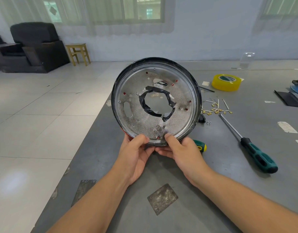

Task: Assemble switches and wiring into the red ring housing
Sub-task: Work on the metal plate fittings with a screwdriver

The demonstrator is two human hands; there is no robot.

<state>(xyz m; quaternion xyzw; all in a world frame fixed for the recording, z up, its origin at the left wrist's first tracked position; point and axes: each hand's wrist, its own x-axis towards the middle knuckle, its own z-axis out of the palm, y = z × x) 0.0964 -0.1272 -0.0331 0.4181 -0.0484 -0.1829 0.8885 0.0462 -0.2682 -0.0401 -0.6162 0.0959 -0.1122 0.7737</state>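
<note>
Holding the ring housing [155, 101] up on edge above the grey table [229, 165], I grip its lowest rim, at six o'clock, with both hands. My left hand [136, 153] curls round the rim with the thumb pressed on the metal face; my right hand [180, 152] does the same just beside it, thumb on the plate and fingers tucked beneath. The two hands nearly touch under the rim. The housing's silvery inner plate faces me, its wall black, with a sliver of red showing at seven o'clock by my left thumb. Black tape [157, 103] rings the ragged centre hole. At three o'clock from the housing, on the table, lies a cluster of white wires with brass terminals [215, 108]. A green-handled screwdriver [251, 145] lies at four o'clock, a second handle [201, 146] pokes out behind my right hand, and a yellow tape roll [227, 82] sits at two o'clock.
</note>
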